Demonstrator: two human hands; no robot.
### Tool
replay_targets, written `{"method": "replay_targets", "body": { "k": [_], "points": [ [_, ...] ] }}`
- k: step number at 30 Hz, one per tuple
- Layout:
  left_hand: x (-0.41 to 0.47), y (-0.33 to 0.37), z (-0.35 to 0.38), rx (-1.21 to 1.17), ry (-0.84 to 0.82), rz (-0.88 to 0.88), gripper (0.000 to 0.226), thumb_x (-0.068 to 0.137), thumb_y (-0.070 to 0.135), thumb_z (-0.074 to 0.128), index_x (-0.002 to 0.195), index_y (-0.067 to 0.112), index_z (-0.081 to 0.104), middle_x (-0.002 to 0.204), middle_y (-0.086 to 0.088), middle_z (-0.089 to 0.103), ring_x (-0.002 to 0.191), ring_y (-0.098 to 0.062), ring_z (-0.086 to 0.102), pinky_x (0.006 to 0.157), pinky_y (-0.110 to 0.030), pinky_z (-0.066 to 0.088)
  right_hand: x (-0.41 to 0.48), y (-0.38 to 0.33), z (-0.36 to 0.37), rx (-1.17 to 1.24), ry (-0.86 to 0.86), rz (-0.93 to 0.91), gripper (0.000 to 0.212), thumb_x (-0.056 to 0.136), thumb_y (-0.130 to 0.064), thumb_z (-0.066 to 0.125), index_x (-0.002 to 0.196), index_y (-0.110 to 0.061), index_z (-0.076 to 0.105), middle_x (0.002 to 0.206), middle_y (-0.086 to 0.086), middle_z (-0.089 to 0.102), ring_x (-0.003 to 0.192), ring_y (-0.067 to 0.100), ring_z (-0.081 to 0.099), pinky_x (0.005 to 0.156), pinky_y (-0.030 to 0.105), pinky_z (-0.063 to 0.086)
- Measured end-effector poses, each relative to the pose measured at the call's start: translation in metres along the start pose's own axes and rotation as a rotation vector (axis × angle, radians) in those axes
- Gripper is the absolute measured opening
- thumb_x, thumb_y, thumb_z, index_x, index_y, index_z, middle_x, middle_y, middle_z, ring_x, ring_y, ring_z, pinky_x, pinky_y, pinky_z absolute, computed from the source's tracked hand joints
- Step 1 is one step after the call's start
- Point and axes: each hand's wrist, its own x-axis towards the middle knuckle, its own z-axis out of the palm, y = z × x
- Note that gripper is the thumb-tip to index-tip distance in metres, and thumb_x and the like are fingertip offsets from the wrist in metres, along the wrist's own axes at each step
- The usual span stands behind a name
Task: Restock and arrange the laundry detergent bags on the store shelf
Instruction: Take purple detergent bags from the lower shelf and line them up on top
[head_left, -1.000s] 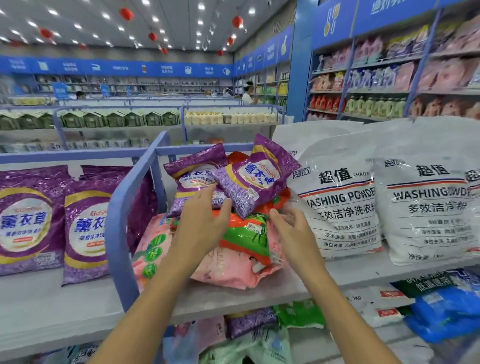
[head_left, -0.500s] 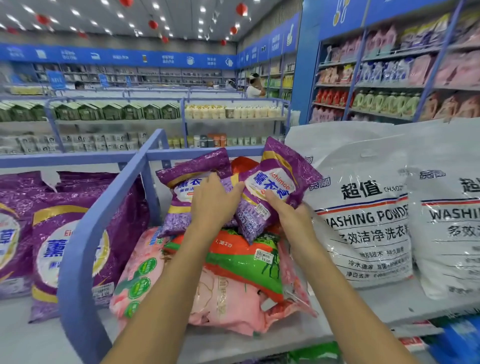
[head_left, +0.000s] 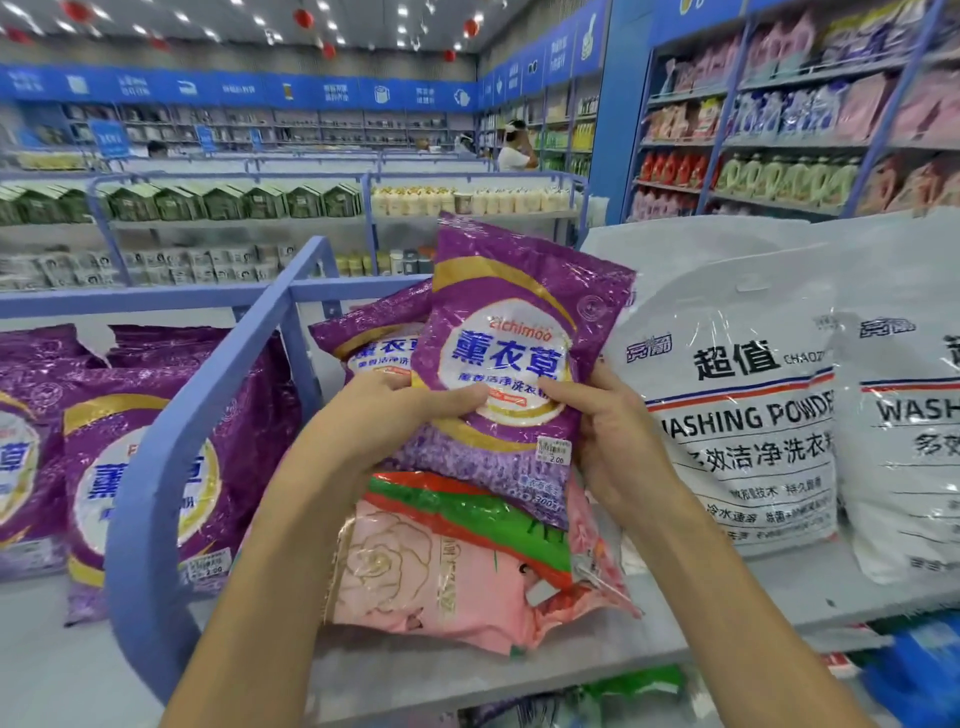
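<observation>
Two hands are gripping one purple bag (head_left: 519, 332) upright just left of the white sack (head_left: 737, 415): left hand (head_left: 384, 415) pinching its left edge, right hand (head_left: 613, 436) its right, nearest the sack.

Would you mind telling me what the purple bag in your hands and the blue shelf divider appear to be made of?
Purple bag: thin glossy plastic film, judging by its crinkles and glints. Blue divider: probably painted metal, smooth, satin, with rounded edges; moulded plastic is possible.
</observation>
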Motion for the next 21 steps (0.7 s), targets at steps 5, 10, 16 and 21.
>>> {"method": "replay_targets", "body": {
  "k": [5,10,16,21],
  "points": [
    [-0.021,-0.011,0.005,-0.076,-0.084,0.124,0.027,0.077,0.019,0.086,0.101,0.01,0.078,0.095,-0.006,0.08,0.09,-0.024,0.077,0.091,-0.043,0.059,-0.014,-0.01,0.009,-0.019,0.126,-0.067,0.036,0.09,-0.023,0.077,0.122,-0.009,0.07,0.107,0.014,0.078,0.098,0.033,0.076,0.09,0.051,0.061],
    [-0.043,-0.036,0.018,-0.197,-0.089,0.215,0.035,0.075,0.023,0.081,0.107,0.009,0.077,0.1,-0.006,0.08,0.095,-0.021,0.077,0.086,-0.032,0.061,-0.031,-0.029,0.011,-0.086,0.12,-0.05,0.037,0.09,-0.03,0.077,0.118,-0.007,0.071,0.1,0.012,0.08,0.089,0.031,0.078,0.081,0.051,0.064],
    [-0.068,-0.058,0.028,-0.282,-0.152,0.205,0.054,0.064,0.015,0.093,0.112,0.007,0.071,0.107,-0.01,0.078,0.098,-0.025,0.076,0.083,-0.033,0.061,-0.053,-0.042,0.006,-0.062,0.034,0.084,0.033,0.093,-0.036,0.072,0.11,-0.008,0.077,0.103,0.014,0.079,0.093,0.034,0.077,0.08,0.049,0.064],
    [-0.105,-0.061,0.038,-0.108,-0.137,0.262,0.055,0.061,0.002,0.088,0.112,0.016,0.072,0.104,0.001,0.079,0.097,-0.017,0.076,0.076,-0.021,0.059,-0.073,-0.048,-0.004,0.007,-0.011,0.101,0.038,0.101,-0.047,0.057,0.111,-0.016,0.076,0.105,0.008,0.079,0.098,0.028,0.077,0.081,0.044,0.063]
  ]
}}
